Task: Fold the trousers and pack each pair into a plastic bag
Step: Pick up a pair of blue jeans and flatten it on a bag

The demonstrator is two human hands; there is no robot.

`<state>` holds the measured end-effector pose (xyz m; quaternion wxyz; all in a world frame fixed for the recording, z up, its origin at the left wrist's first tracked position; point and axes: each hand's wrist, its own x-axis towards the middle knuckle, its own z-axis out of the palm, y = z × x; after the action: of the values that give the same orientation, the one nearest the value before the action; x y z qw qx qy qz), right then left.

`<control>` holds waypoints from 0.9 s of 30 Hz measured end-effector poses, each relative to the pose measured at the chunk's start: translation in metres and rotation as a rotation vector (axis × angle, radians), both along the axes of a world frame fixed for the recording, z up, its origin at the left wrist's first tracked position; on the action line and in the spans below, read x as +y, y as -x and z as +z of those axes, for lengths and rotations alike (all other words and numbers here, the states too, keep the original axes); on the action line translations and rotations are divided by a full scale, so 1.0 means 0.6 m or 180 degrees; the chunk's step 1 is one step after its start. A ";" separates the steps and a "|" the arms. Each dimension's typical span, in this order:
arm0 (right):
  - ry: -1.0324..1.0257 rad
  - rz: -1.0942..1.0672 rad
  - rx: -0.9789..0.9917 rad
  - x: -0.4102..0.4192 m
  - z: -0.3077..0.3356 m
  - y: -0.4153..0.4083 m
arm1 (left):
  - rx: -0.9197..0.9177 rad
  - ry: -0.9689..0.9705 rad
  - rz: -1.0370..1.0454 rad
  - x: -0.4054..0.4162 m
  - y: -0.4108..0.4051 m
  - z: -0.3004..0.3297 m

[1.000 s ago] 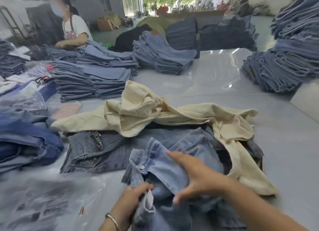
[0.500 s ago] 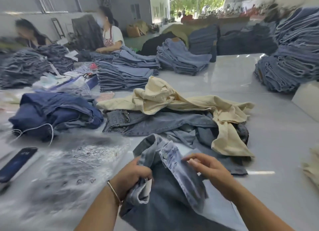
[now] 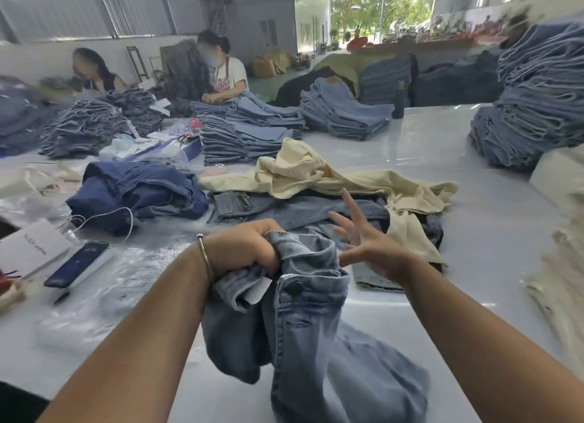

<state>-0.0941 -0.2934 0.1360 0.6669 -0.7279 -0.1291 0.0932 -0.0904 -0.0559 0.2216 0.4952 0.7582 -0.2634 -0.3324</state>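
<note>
Left hand (image 3: pixel 249 249): fist closed tight round the bunched waistband of the light-blue jeans (image 3: pixel 303 321), holding them lifted off the table (image 3: pixel 474 258).
Right hand (image 3: pixel 363 242): fingers (image 3: pixel 347 201) straight and fanned wide, gripping nothing, just beside the waistband's right edge; contact with the cloth could not be told.
Jeans, position: directly before the person; button fly facing the camera, a white tag by the left fist, legs trailing down onto the table toward the near edge.
Plastic bags (image 3: pixel 79 315): clear sheets lying flat to the left, beside a dark phone (image 3: pixel 77 264); none opened for this pair yet.
Other trousers: cream pair (image 3: pixel 316 176) thrown over darker denim behind the hands; folded stacks (image 3: pixel 252 138) further back.
Step in hand (judgement): straightening the pair before folding; task at an early stage for this garment.
Doing it well (judgement): right hand should take the far end of the waistband, pull it taut against the left, shake the legs straight, match the seams, then lay flat.
Change from half a second earlier: right hand had been pinching the fly edge; it had since let go and spread. Left grip unchanged, fist raised higher. View had swung left.
</note>
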 end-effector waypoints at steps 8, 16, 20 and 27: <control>0.2752 0.0287 -0.1116 0.080 0.023 -0.001 | -0.1225 -0.0394 0.0387 0.075 -0.032 0.033; 0.3125 -0.1307 -0.0745 0.073 0.016 -0.018 | -0.2859 -0.3113 0.1257 0.182 -0.118 -0.096; 0.2867 -0.0539 -0.0156 0.071 0.016 -0.010 | -0.2745 -0.2087 0.1510 0.210 -0.146 -0.128; 0.4522 -0.0759 0.0377 0.025 0.035 0.002 | -0.2766 -0.0119 0.1244 0.258 -0.159 -0.066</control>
<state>-0.0953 -0.2785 0.1570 0.0441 -0.9886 0.0793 0.1205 0.0049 0.0989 0.1821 0.3787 0.8712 -0.2924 0.1101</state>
